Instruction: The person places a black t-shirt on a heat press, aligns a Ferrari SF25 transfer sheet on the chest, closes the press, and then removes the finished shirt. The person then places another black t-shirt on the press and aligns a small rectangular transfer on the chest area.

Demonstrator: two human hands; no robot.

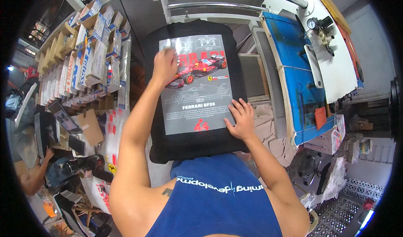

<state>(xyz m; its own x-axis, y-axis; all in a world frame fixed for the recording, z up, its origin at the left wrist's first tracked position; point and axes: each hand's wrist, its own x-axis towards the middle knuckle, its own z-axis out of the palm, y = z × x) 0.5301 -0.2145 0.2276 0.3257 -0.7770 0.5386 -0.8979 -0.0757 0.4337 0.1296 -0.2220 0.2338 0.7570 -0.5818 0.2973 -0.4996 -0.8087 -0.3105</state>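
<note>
A black garment (152,142) is spread flat on a platen, carrying a rectangular printed sheet (197,92) with a red race car, line drawings and lettering. My left hand (165,67) is over the sheet's upper left part, its fingers curled and smeared by motion; I cannot make out whether they hold anything. My right hand (240,121) rests with fingers spread on the sheet's lower right edge and the black fabric beside it, holding nothing.
Stacked long cardboard boxes (86,54) line the left. A blue heat-press plate (281,39) with a pressure gauge (311,23) stands at the right, under metal bars (226,6). A co-worker's arm (37,176) shows at the lower left.
</note>
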